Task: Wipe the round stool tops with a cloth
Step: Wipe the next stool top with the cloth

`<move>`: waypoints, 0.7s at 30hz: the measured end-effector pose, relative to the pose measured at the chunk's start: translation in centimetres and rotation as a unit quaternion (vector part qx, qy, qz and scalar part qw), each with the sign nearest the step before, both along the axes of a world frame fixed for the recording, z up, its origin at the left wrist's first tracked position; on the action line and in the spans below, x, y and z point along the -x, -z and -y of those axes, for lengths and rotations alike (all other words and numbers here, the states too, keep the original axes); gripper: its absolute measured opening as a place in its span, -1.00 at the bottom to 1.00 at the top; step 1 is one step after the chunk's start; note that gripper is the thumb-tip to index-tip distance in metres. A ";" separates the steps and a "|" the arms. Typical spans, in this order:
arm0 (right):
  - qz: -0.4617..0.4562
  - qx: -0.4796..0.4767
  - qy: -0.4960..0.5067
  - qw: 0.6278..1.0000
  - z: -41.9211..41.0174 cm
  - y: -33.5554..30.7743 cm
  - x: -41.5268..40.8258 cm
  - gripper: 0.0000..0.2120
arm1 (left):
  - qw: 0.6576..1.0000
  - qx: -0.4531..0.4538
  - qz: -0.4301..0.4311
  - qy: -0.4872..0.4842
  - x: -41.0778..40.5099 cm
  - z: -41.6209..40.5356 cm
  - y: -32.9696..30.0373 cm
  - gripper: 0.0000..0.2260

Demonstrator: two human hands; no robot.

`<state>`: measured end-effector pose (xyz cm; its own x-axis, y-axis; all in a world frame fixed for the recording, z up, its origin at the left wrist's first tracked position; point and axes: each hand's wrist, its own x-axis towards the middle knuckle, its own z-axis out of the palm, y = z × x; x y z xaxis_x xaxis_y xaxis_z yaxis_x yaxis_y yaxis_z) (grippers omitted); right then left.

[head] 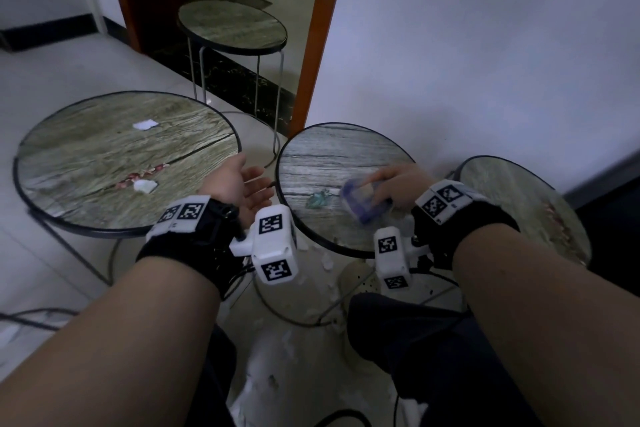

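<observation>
The right hand (398,185) grips a blurred blue-and-white cloth (363,199) at four o'clock on the middle round wood-grain stool top (332,156). The left hand (242,184) hangs open, cupped at its nine o'clock rim. A fast swipe could fling the green scrap (317,199) past that palm onto the floor.

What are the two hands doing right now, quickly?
Left hand: open, palm up, holding nothing, beside the middle stool.
Right hand: grips the blue cloth on that stool top.

A blue-and-white cloth (363,199) lies bunched on the middle round wood-grain stool top (332,163), at four o'clock.
</observation>
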<state>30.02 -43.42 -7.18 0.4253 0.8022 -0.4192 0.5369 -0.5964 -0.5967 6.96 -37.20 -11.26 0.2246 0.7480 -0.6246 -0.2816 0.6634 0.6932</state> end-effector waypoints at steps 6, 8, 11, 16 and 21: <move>-0.085 -0.110 0.071 0.988 1.3 -0.3 0.2 -0.70 | 1.000 -0.004 0.003 0.000 0.0 0.3 -0.3 -0.64; -0.055 -0.102 0.070 0.991 1.7 -0.2 0.2 -0.68 | 1.000 -0.003 0.001 -0.001 0.2 0.4 -0.3 -0.65; -0.006 -0.088 0.067 0.994 2.1 0.6 0.4 -0.67 | 1.000 -0.002 -0.004 -0.004 0.7 0.3 -0.2 -0.65; 0.054 -0.042 -0.001 0.998 1.9 0.3 1.9 -0.72 | 1.000 -0.002 -0.007 -0.005 0.9 0.3 -0.2 -0.65; -0.019 -0.017 -0.066 0.998 1.6 -0.7 3.5 -0.70 | 1.000 0.005 0.001 0.000 0.9 0.2 -0.2 -0.64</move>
